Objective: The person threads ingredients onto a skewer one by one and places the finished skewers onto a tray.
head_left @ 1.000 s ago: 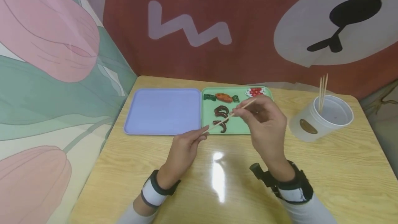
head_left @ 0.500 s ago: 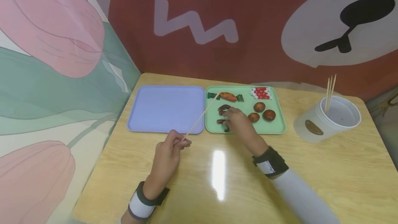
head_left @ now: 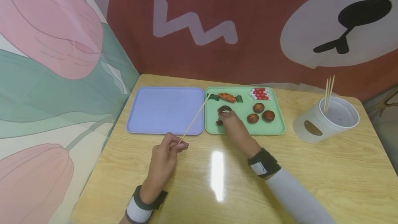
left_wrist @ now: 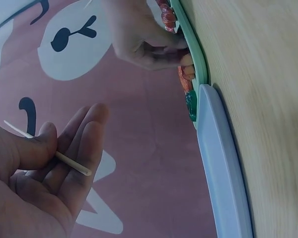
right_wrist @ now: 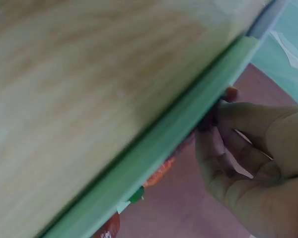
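A thin wooden skewer (head_left: pixel 195 117) slants up and away from my left hand (head_left: pixel 161 160). In the left wrist view, its thumb presses the skewer (left_wrist: pixel 72 163) against the fingers. My right hand (head_left: pixel 237 130) reaches over the green tray (head_left: pixel 275 129), and its thumb and fingertips pinch a dark red curled piece (right_wrist: pixel 208 119) like an octopus tentacle. Another such tentacle piece (head_left: pixel 224 108) lies just beyond the fingertips. The right hand partly hides the held piece in the head view.
The green tray also bears an orange and green wrapped-candy shape (head_left: pixel 227 97), several red-and-white sticks (head_left: pixel 260 93) and three brown mushroom caps (head_left: pixel 258 108). A purple tray (head_left: pixel 166 110) adjoins it on the left. On the right, a white tub (head_left: pixel 303 127) holds several skewers (head_left: pixel 329 94).
My right hand has left the skewer and gone down to the tentacle pieces on the green tray, now pinching one. My left hand has drawn back leftward with the skewer, tilting it upward.
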A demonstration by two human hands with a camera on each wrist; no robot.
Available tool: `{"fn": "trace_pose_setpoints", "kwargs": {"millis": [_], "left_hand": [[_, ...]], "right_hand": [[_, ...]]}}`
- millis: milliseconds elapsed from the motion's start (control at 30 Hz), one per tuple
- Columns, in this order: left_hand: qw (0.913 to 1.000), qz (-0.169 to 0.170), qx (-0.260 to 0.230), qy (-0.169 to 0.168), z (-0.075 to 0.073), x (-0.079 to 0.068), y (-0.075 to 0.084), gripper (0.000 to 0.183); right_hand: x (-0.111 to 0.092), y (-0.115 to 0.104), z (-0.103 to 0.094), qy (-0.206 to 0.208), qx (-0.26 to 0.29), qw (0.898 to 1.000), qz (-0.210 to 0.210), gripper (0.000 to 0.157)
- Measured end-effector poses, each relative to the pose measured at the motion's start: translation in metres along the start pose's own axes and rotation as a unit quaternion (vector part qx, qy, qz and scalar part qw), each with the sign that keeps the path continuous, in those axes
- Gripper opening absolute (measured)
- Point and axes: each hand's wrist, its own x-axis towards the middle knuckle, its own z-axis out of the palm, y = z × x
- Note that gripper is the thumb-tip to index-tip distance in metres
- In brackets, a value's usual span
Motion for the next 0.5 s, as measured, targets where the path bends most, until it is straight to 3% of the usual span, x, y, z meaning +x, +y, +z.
{"fn": "trace_pose_setpoints", "kwargs": {"millis": [100, 267, 333, 400, 500], "left_hand": [[1.0, 0.0, 0.002, -0.001, 0.003, 0.002, -0.001, 0.011], [0.9993, -0.016, 0.022, -0.024, 0.009, 0.0, -0.005, 0.013], [0.9981, -0.015, 0.048, -0.035, 0.011, -0.002, -0.006, 0.014], [0.996, -0.01, 0.078, -0.042, 0.013, -0.004, -0.007, 0.016], [0.9908, 0.005, 0.126, -0.05, 0.015, -0.005, -0.007, 0.018]], "right_hand": [[-0.001, 0.0, -0.018, -0.008, 0.083, 0.995, 0.063, 0.012], [-0.001, 0.003, -0.059, 0.025, 0.214, 0.961, 0.173, 0.024], [-0.002, 0.005, -0.074, 0.048, 0.268, 0.941, 0.201, 0.029], [-0.002, 0.006, -0.088, 0.059, 0.333, 0.914, 0.225, 0.035], [-0.005, 0.01, -0.104, 0.054, 0.435, 0.862, 0.253, 0.042]]}}
